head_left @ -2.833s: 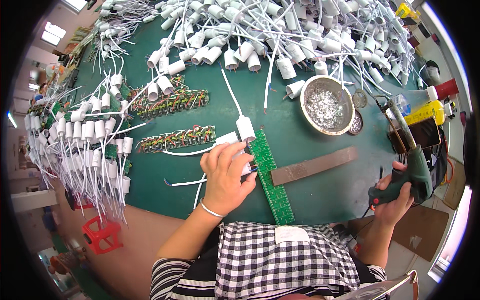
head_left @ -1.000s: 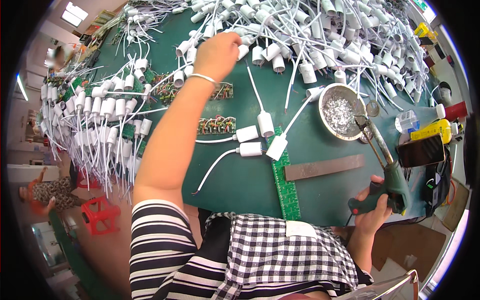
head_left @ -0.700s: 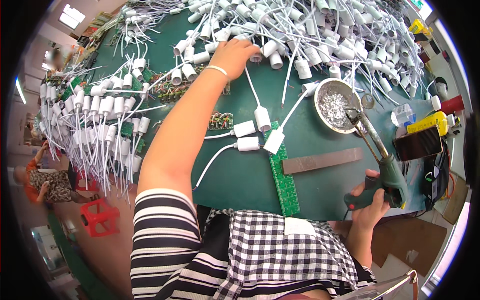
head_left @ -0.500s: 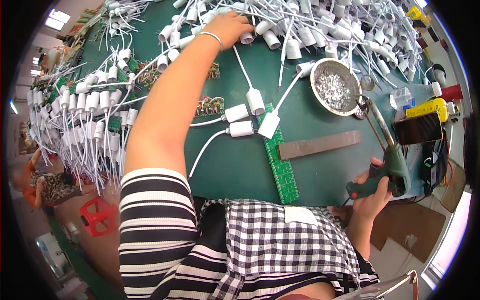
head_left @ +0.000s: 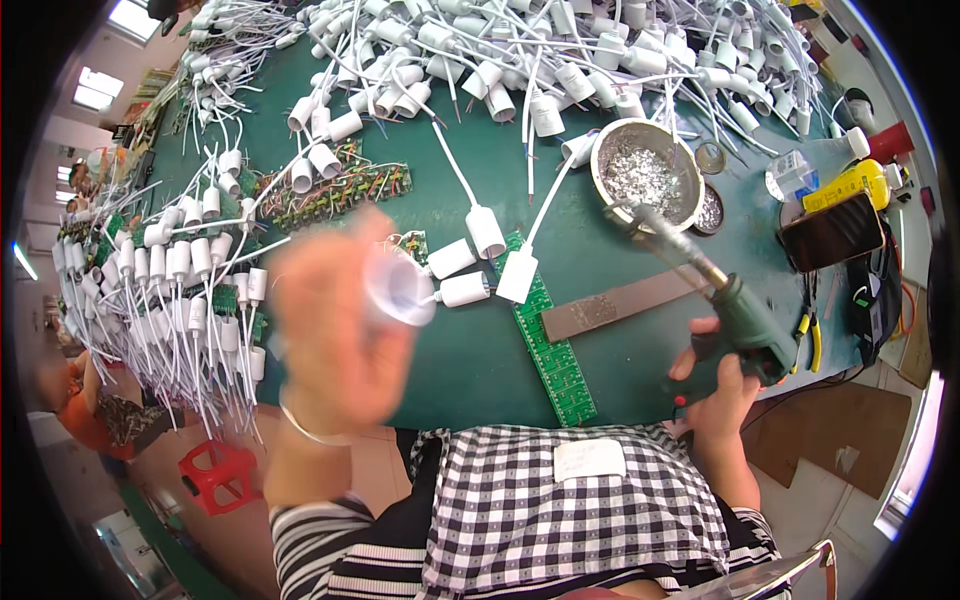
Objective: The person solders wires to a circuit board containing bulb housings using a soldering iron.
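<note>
My left hand is raised close to the camera and blurred, and it holds a white lamp socket with its open end toward me. My right hand grips the green handle of a soldering gun at the table's near right edge, its tip pointing toward a metal bowl. On the green table top lie three white sockets with wires beside a green circuit board strip and a flat brown bar.
A big heap of white wired sockets fills the far side of the table and more hang off its left edge. Rows of small circuit boards lie at centre left. A phone, a yellow bottle and pliers sit right.
My left hand reached into the far heap of sockets, then pulled back toward me with one white socket in it. My right hand kept hold of the soldering gun.
</note>
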### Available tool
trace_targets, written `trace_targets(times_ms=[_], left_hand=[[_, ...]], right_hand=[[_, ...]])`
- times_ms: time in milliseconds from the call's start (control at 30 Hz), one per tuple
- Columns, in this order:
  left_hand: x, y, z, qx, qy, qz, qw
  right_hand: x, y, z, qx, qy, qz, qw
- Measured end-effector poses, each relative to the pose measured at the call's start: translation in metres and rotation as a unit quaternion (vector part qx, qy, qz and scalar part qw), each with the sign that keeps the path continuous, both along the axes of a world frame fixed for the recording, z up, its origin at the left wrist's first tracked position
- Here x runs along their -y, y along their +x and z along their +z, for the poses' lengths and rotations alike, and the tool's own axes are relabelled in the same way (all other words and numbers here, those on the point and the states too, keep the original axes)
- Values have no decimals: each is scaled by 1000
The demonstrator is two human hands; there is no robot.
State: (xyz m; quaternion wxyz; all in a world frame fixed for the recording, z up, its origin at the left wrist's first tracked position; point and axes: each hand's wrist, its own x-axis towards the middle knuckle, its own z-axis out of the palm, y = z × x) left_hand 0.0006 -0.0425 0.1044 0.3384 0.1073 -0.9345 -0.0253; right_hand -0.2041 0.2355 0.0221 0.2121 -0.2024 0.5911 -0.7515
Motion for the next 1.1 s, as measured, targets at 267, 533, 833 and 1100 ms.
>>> trace_targets(times_ms=[267, 533, 833, 1100], left_hand=[[-65, -6, -97, 98, 302, 22, 948], [-60, -15, -100, 123, 345, 31, 930], [-57, -21, -99, 90, 318, 37, 943], [-62, -29, -104, 86, 264, 63, 959]], right_hand=[[-17, 28, -8, 28, 52, 130, 990], [-57, 43, -20, -99, 299, 167, 934], [-63, 59, -11, -231, 282, 196, 910], [-44, 53, -6, -272, 248, 241, 898]])
